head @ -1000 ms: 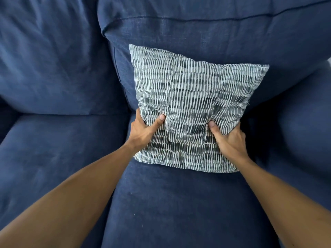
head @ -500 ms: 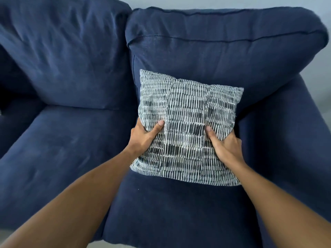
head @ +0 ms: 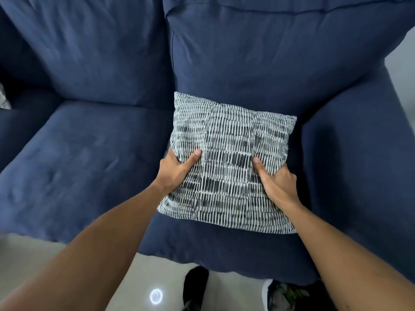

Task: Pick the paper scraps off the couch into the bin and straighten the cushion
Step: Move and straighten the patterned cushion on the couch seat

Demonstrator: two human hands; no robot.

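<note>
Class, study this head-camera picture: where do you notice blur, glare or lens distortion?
Head view: the left seat cushion is smeared by motion blur; the patterned cushion and both thumbs stay fairly sharp; a small ring of glare sits on the floor; wide-angle distortion bows the couch's right arm.

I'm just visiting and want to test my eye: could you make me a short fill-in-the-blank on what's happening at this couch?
1. Both hands grip the patterned ____.
2. The left hand and right hand each press a ____ into its front.
3. The couch fabric is dark ____.

Missing words: cushion; thumb; blue
</note>
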